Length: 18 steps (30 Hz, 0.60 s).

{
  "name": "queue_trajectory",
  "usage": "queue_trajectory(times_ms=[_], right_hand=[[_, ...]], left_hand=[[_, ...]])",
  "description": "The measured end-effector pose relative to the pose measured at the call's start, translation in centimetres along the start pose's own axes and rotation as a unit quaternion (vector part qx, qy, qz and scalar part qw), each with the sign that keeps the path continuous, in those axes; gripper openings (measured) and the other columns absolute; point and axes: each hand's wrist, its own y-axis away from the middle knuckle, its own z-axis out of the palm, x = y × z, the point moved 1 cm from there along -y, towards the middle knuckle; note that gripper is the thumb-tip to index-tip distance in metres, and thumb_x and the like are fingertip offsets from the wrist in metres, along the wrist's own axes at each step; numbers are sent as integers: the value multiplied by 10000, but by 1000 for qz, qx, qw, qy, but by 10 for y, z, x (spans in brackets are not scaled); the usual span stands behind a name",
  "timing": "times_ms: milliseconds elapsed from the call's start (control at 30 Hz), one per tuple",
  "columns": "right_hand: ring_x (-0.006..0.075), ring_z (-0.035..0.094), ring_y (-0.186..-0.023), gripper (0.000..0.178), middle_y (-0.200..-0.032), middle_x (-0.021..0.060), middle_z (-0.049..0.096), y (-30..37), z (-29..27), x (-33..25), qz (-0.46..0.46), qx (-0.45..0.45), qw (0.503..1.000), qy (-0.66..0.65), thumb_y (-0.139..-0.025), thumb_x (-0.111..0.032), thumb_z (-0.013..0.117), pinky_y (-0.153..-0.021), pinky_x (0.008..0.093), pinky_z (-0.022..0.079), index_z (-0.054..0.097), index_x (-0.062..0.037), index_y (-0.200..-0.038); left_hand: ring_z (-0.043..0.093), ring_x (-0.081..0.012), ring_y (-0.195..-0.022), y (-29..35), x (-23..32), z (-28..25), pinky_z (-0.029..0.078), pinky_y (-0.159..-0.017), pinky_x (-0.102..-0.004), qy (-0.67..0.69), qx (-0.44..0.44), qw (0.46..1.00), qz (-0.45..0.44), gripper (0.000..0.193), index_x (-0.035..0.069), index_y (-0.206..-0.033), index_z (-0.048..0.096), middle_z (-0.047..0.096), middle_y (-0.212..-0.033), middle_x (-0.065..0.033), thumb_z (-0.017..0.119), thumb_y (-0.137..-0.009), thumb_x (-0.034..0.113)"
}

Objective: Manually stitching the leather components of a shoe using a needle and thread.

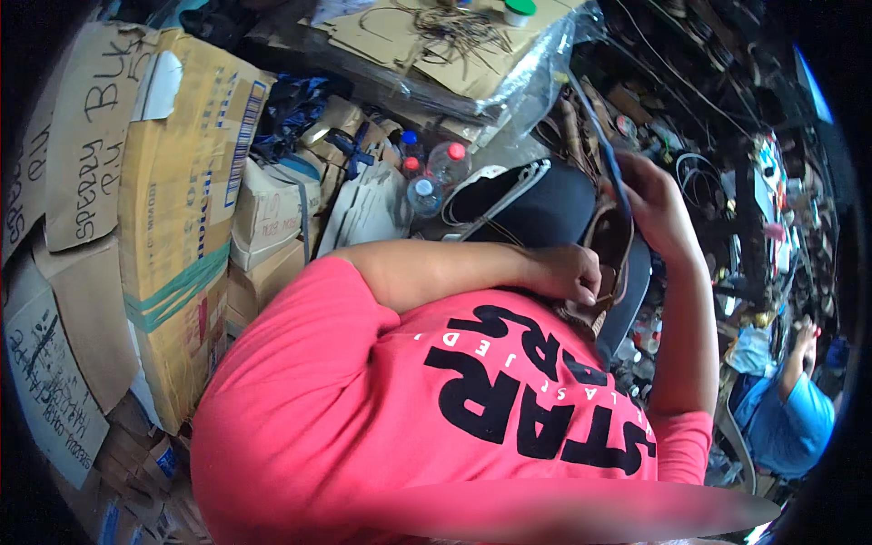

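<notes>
A brown leather piece, shaped like a shoe (610,238), is held upright over my lap, against dark trousers. My left hand (570,274) is curled closed at its lower end, near a lighter tan part; what its fingertips pinch is hard to see. Higher up, my right hand (647,198) has bent fingers gripping the right side of the leather piece. A long thin blue-grey strip (595,127) runs down past the right fingers along the leather edge. A dark rounded form with a white cord (500,202) lies beyond my left forearm.
Tall cardboard boxes (177,218) stand on the left. Plastic bottles (447,165) with red and blue caps stand ahead. Beyond is a cardboard-topped surface (381,41) with tangled dark strips (459,34) and a green-lidded tub (519,11). Another person in blue (790,413) sits at far right amid clutter.
</notes>
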Motion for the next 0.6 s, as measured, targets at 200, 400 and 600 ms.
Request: queue_trajectory(times_ms=[200,400,600], right_hand=[[371,640,-860,341,-890,214,659,-147,76,-30,-118,-23,953,277,-775,-288,649,-782,416,501,676,-64,-1031],[368,624,-925,296,-942,189,664,-207,119,-49,-113,1,941,319,-808,-276,624,-835,420,490,671,-43,-985],[227,646,-917,323,-1016,132,677,-142,61,-39,-119,5,993,3,-886,-287,623,-835,328,476,668,-29,-1075]], left_hand=[[613,-294,-763,25,23,-31,473,-708,-390,33,19,999,-4,205,24,-872,642,628,-818,-153,661,-798,215],[622,-257,-743,75,34,-72,478,-701,-353,31,75,995,-65,190,14,-918,626,650,-815,-104,630,-853,193],[593,-103,-736,82,46,-124,476,-692,-253,245,362,892,-114,90,21,-898,628,633,-794,-29,593,-901,104]])
